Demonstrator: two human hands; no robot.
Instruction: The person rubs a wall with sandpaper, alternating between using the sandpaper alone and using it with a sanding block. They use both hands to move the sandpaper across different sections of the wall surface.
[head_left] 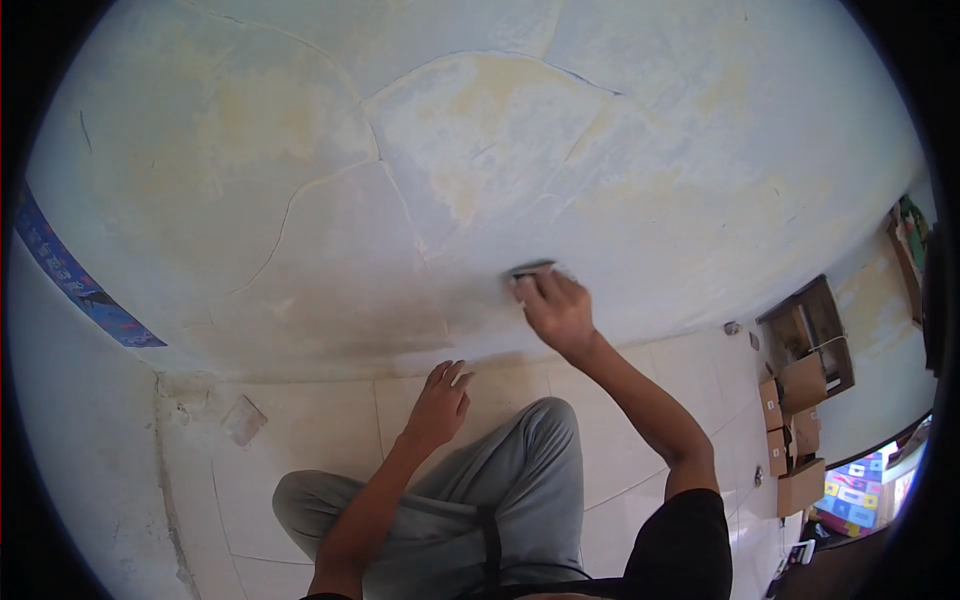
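My right hand is closed on a dark flat pad, pressed against the wall; motion blurs its outline, and the fingers cover part of it. The wall is pale blue-white with yellowish patches, and long cracks run across it above both hands. Lower and to the left, my left hand holds nothing, its fingers apart and loosely bent, fingertips close to the foot of the wall. My crossed legs in grey trousers are on the floor just below the hands.
Pale tiles cover the floor. A square pinkish sheet lies by the left corner. On the left wall hangs a blue banner. At right are open cardboard boxes, a wooden frame and a colourful patterned cloth.
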